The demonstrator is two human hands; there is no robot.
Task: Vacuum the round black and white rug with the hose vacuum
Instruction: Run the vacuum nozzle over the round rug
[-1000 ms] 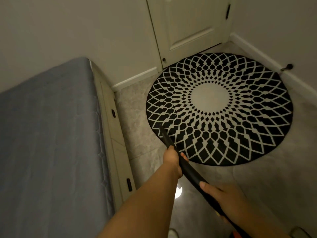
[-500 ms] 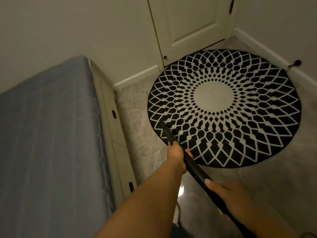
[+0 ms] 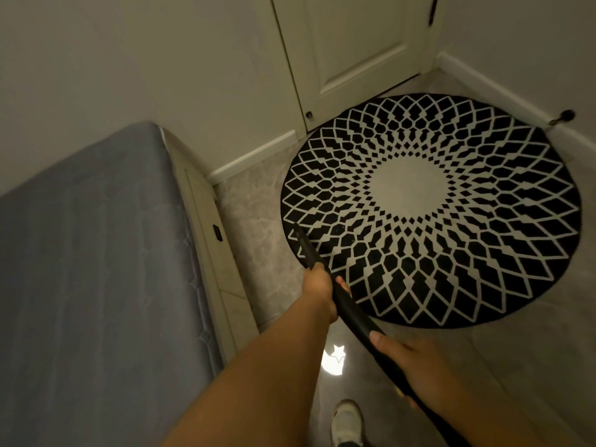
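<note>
A round black and white rug (image 3: pixel 483 253) with a pale centre lies on the grey floor ahead of me. The black vacuum hose wand (image 3: pixel 350 314) runs diagonally from the lower right up to its tip, which sits over the rug's left edge. My left hand (image 3: pixel 319 290) grips the wand near its front end. Farther back, my right hand (image 3: pixel 408 366) holds the wand, fingers curled round it. The vacuum body is out of view.
A bed with a grey mattress (image 3: pixel 90 269) and cream frame (image 3: pixel 206 227) fills the left side. A cream door (image 3: pixel 354 50) and baseboard stand behind the rug, a door stop (image 3: pixel 562 117) at right. My white shoe (image 3: pixel 346 421) and a light reflection show on the floor.
The wand tip has slid slightly left along the rug's left edge, and both hands shifted forward with it. The view has tilted a little.
</note>
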